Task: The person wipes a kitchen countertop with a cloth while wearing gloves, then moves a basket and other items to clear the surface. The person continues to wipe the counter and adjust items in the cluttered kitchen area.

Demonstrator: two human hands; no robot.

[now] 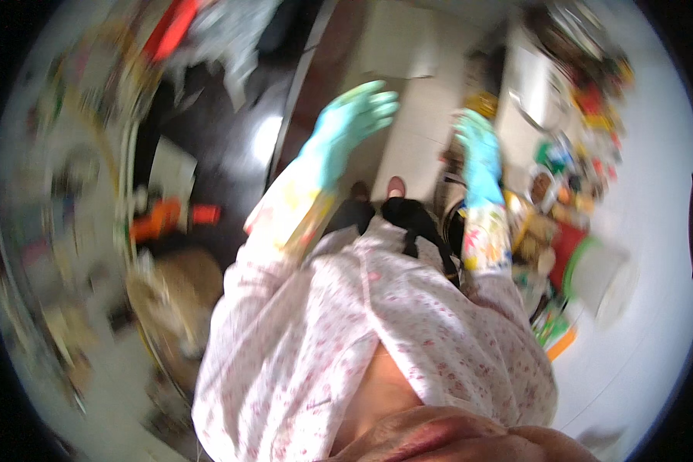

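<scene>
Turquoise rubber gloves with flowered cuffs cover both of my hands. My left hand (354, 119) is held out over the floor beside the dark table, its fingers spread loosely and nothing in them. On the other side, my right hand (480, 146) reaches forward with fingers apart and slightly bent, also holding nothing that I can see. It is nearest to a yellowish item (482, 104) just beyond its fingertips; whether they touch I cannot tell. The left glove's flowered cuff (289, 215) reaches up to my patterned sleeve. Motion blurs much of the picture.
A dark glossy tabletop (231, 146) at left bears crumpled clear plastic (227, 38) and an orange object (155, 219). Along the right wall, a light counter (516, 115) holds jars, packets and a white tub (604, 277) with a red and green band. Between them runs tiled floor (416, 115).
</scene>
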